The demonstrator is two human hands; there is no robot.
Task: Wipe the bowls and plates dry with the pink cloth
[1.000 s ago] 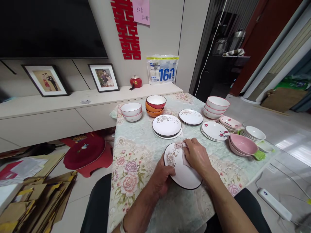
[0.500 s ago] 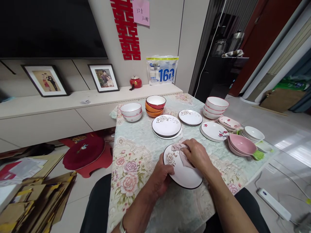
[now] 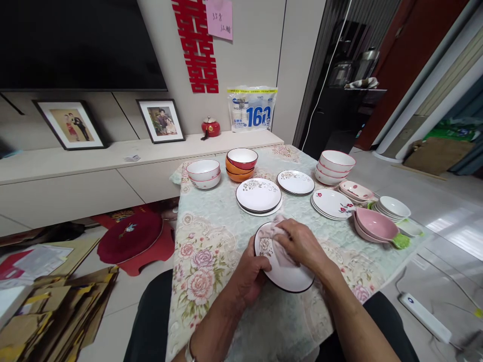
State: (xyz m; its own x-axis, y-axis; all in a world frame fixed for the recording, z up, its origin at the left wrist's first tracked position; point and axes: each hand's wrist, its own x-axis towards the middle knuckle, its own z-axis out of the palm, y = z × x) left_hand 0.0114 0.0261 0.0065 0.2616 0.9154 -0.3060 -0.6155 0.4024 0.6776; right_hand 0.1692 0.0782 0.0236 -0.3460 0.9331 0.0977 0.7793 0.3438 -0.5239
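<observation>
A white plate [image 3: 290, 277] with a dark rim and a brown flower pattern is held tilted above the near part of the table. My left hand [image 3: 252, 269] grips its left edge, the thumb lying on top. Pressed to the plate's upper face is a pale pink cloth [image 3: 267, 230], and my right hand [image 3: 300, 242] is closed on it. Part of the plate is covered by the cloth and the right hand. Just beyond are a stack of similar plates [image 3: 258, 195] and another stack of dark-rimmed plates [image 3: 296, 182].
The flowered tablecloth [image 3: 204, 271] also bears white bowls [image 3: 204, 173], red and orange bowls [image 3: 241, 163], pink-rimmed bowls [image 3: 335, 168], red-flowered plates [image 3: 332, 204] and pink dishes [image 3: 377, 225]. A red stool [image 3: 132, 239] and flattened cardboard [image 3: 64, 311] are on the left floor.
My right hand and the cloth have shifted slightly left across the plate. The left hand still grips the plate's edge, nearly unmoved.
</observation>
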